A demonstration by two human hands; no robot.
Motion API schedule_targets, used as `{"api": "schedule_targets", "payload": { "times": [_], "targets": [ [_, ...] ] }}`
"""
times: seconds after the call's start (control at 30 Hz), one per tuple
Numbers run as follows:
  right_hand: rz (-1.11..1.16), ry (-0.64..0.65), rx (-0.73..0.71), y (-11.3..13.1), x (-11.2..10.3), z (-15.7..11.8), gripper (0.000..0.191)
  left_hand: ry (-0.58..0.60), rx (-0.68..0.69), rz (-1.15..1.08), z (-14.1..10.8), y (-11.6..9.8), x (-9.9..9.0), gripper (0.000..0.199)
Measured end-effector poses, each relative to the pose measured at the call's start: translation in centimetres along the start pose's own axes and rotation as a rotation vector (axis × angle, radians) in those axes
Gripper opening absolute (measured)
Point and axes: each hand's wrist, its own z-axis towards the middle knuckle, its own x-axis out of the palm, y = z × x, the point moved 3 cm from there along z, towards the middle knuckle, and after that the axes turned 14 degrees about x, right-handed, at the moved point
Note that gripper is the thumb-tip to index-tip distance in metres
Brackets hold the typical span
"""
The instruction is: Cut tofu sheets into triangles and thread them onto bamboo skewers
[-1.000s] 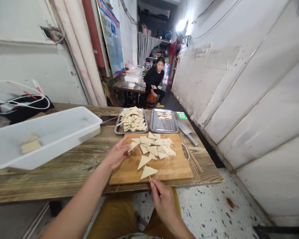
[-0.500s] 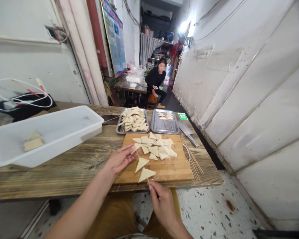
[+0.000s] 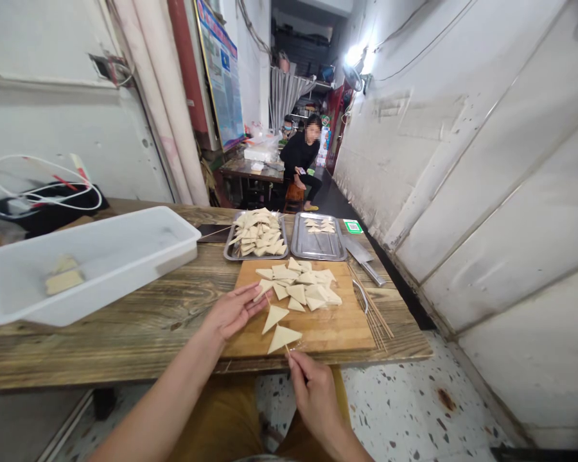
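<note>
My right hand [image 3: 313, 391] pinches the lower end of a thin wooden skewer [image 3: 288, 350] at the board's front edge. Two pale triangular pieces, one lower [image 3: 283, 337] and one above it [image 3: 274, 317], are threaded on the skewer. Between the thumb and fingers of my left hand [image 3: 238, 310] is a third triangular piece [image 3: 264, 289], at the skewer's upper end. Just beyond, a loose pile of such pieces [image 3: 306, 276] lies on the wooden cutting board [image 3: 337, 330].
Behind the board stand a metal tray [image 3: 228, 250] heaped with skewered pieces and another tray [image 3: 318, 247] holding a few. A cleaver [image 3: 363, 256] and bare skewers [image 3: 373, 314] lie right. A white tub [image 3: 125, 256] stands left. A person [image 3: 301, 154] sits beyond.
</note>
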Motion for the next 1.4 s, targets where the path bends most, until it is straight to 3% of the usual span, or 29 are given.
{"api": "schedule_targets", "payload": {
  "times": [0.77, 1.1, 1.4],
  "targets": [
    [-0.034, -0.002, -0.029, 0.4, 0.1, 0.3, 0.028, 0.059, 0.015, 0.016, -1.2, 0.7, 0.5, 0.01],
    [-0.036, -0.01, -0.071, -0.1, 0.2, 0.2, 0.027, -0.05, -0.037, 0.015, -1.0, 0.5, 0.5, 0.007],
    [-0.051, -0.01, -0.061, -0.2, 0.2, 0.0, 0.028, -0.014, -0.092, 0.01, -1.2, 1.1, 0.5, 0.009]
  ]
}}
